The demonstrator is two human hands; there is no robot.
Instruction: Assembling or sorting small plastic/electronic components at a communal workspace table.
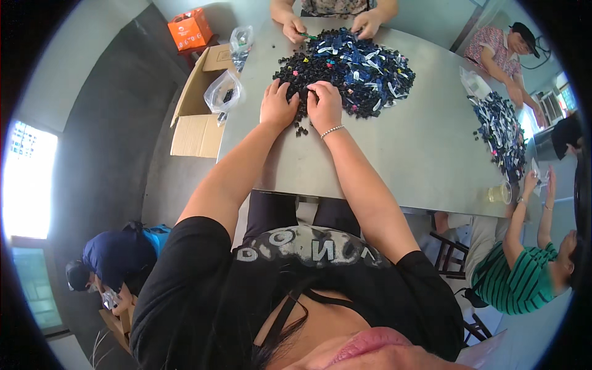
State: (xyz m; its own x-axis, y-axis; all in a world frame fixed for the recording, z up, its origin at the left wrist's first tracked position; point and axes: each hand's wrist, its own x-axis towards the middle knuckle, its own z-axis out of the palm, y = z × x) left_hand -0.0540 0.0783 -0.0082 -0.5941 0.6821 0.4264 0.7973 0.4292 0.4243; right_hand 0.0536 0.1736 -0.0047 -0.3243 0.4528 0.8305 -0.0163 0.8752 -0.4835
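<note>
A wide heap of small black plastic pieces (302, 69) lies before me on a metal table, its right part mixed with blue and white pieces (376, 71). At the near left edge of the heap rests my left hand (279, 107), palm down, its fingers somewhat apart and touching the black pieces. My right hand (325, 107) is beside it, with a beaded bracelet at the wrist. Its fingers are bent and closed at the heap's near edge; what they hold, if anything, is too small to make out. A few loose black pieces (301, 131) lie between my wrists.
Across the metal table (407, 154), another person's hands (368, 24) work at the heap. A second heap (502, 132) and a clear cup (498, 193) stand at the right, near other people. Left of the table are an open cardboard box (194, 132) and plastic bags (223, 92).
</note>
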